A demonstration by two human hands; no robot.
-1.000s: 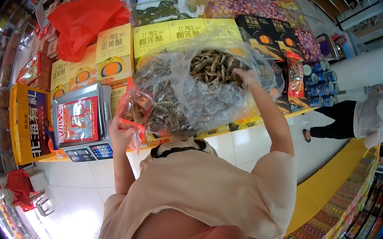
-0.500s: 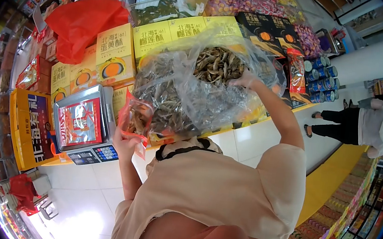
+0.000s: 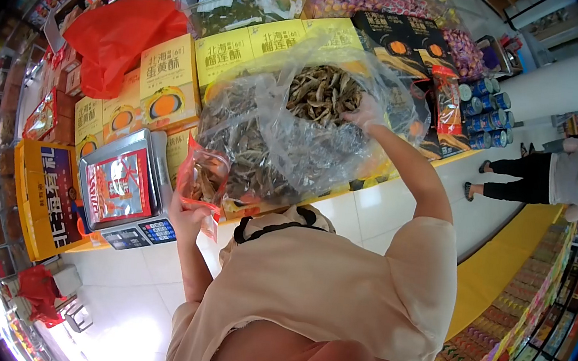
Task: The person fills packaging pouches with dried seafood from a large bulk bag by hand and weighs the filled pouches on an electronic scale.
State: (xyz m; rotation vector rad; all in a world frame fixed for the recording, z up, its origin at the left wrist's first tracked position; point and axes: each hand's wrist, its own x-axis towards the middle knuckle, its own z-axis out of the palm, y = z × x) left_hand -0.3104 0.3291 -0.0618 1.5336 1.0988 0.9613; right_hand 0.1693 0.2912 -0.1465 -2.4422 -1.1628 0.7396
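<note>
Item count: one large clear bag (image 3: pixel 309 158), open, at the centre of the display, containing dried fish (image 3: pixel 322 91); one red-edged pouch (image 3: pixel 206 171), part-filled, at the bag's left side; one scale (image 3: pixel 134 236) at the left, bearing one red packet (image 3: pixel 117 186); three bright yellow boxes (image 3: pixel 275 40) in a row on the far side.

Hand positions: two hands, well apart. The left hand (image 3: pixel 188 219) is clamped on the near part of the pouch, forearm extended forward. The right hand (image 3: pixel 365 114) is at the right edge of the exposed fish, elbow bent outward; whether its fingers grip any cannot be determined.
</note>
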